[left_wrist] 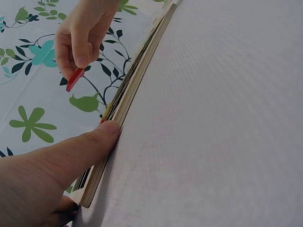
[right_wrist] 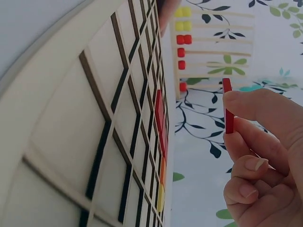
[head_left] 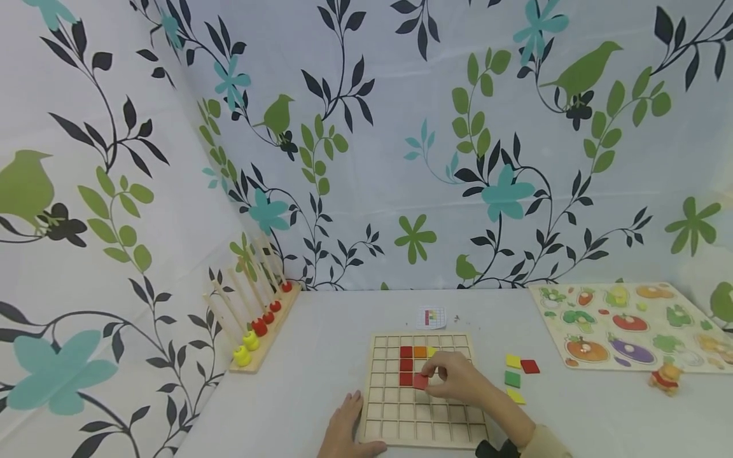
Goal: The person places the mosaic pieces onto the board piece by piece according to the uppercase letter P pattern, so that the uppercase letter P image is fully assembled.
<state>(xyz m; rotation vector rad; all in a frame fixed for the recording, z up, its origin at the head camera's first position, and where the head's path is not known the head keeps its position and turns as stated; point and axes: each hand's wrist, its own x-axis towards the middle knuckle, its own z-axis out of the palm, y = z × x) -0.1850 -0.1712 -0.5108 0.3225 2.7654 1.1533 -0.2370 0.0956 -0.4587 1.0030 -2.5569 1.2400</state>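
A wooden grid board (head_left: 401,413) lies on the table, with three red squares (head_left: 406,365) in a column, an orange square (head_left: 420,352) and a yellow square (head_left: 432,351) partly behind the right hand. Over the board, my right hand (head_left: 456,380) pinches a red square tile (right_wrist: 228,106) between thumb and fingers. In the right wrist view that tile is held on edge, apart from the board. My left hand (head_left: 345,427) rests at the board's lower left corner. Its straight thumb (left_wrist: 90,144) touches the board's edge in the left wrist view.
Loose yellow, red and green tiles (head_left: 512,379) lie right of the board. A small pattern card (head_left: 431,317) lies behind it. At left stands a peg rack (head_left: 266,331) with red and yellow beads; a vegetable puzzle board (head_left: 630,343) and small bear figure (head_left: 666,378) are at right.
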